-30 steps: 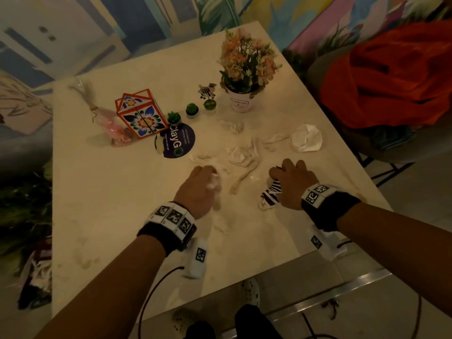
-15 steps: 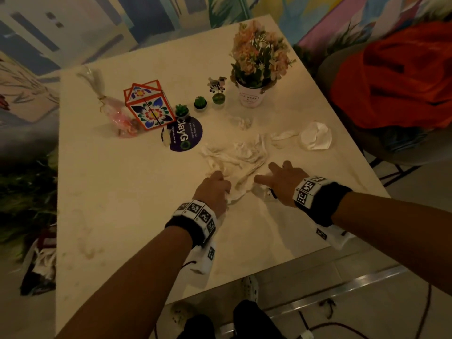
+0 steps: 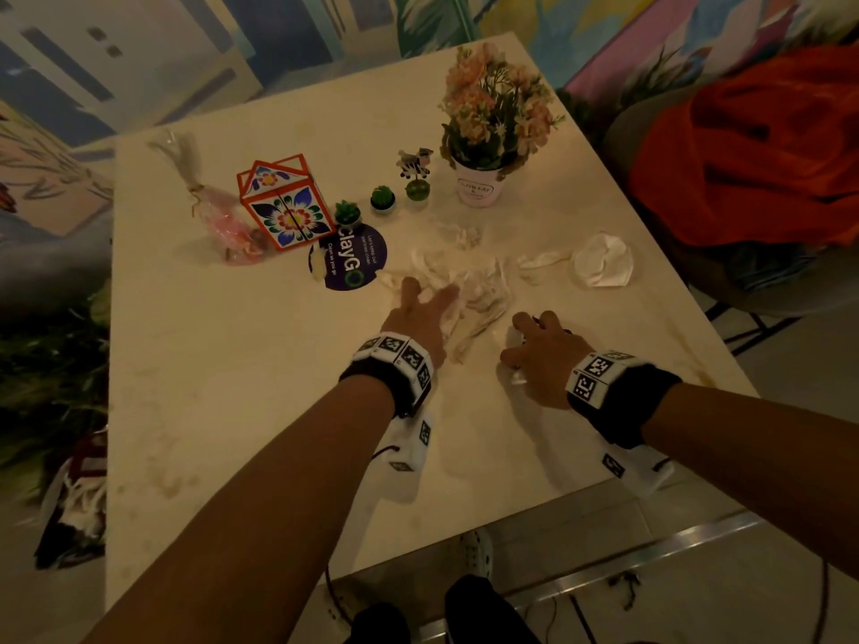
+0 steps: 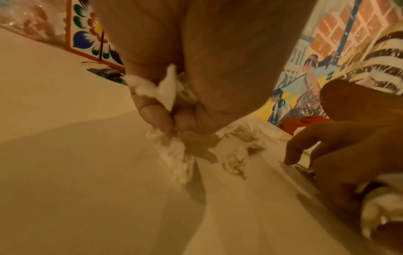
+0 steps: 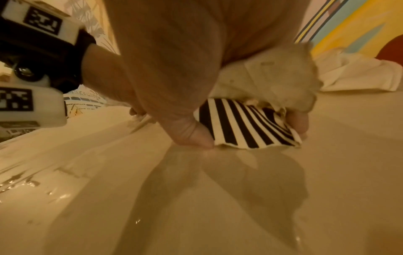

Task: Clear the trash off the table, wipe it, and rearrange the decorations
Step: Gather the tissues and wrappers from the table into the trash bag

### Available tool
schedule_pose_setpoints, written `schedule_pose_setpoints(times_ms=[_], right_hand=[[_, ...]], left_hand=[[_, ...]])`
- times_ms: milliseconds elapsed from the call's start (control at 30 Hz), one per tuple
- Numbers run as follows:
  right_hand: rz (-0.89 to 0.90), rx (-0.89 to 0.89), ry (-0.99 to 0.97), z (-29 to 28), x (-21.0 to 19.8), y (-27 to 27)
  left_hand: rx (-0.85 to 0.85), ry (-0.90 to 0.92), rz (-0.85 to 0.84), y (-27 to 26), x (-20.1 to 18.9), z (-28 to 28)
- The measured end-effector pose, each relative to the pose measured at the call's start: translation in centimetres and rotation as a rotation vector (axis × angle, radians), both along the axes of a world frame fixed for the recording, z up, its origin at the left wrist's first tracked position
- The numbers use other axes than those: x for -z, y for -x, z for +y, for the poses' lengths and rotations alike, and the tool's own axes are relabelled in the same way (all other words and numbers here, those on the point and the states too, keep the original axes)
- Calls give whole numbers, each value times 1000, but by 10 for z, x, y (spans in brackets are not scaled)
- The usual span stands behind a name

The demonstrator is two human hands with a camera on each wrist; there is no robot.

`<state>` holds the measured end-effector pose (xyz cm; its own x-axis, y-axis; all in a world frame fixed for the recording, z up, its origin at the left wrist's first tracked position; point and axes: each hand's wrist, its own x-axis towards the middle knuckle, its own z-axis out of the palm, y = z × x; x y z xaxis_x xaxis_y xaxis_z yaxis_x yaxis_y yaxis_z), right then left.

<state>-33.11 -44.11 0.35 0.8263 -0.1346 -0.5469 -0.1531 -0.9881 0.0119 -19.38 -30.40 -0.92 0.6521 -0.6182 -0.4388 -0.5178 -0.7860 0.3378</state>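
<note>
Tissue scraps point(image 4: 172, 155) pinched by left hand point(image 3: 418, 313); right hand point(image 3: 541, 355) fingers grip striped wrapper point(image 5: 242, 126)

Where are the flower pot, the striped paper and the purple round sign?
flower pot point(image 3: 479, 190), head view, on the white pot's front.
striped paper point(image 5: 235, 127), right wrist view, on its striped face.
purple round sign point(image 3: 355, 260), head view, on its middle.

On my table point(image 3: 232, 388): three small potted cacti point(image 3: 346, 212), one flower pot point(image 3: 479, 188), one zebra figurine point(image 3: 415, 162), one floral box point(image 3: 283, 204), one wrapped candy bag point(image 3: 223, 220), one round purple sign point(image 3: 355, 258), several crumpled tissues point(image 3: 460, 276), and my two hands point(image 3: 418, 318).
</note>
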Motion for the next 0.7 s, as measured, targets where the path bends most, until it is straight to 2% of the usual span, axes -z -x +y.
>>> schedule_pose_setpoints(times_ms=[67,167,233,300,400,467,567,700], right_hand=[[-18,10,-7,-2,2,1],[-55,47,-39,-6,1,0],[-84,112,-89,-9,-3,-2],[-125,203,-153,-15,-8,-5],[-213,336,-290,-25,-20,-9],[-327,374,-366,-29,-31,-11],[-489,440,-439,-32,-49,-10],[-544,472,-502,-28,-69,-12]], left_hand=[[18,-46,-15,3,4,-1],[46,-80,-132,9,5,1],[123,-124,-206,10,6,6],[122,-97,-195,5,10,15],[-22,50,-94,-4,9,31],[-211,194,-19,-10,0,40],[-458,447,92,-18,-32,59],[-654,745,258,-28,-86,98]])
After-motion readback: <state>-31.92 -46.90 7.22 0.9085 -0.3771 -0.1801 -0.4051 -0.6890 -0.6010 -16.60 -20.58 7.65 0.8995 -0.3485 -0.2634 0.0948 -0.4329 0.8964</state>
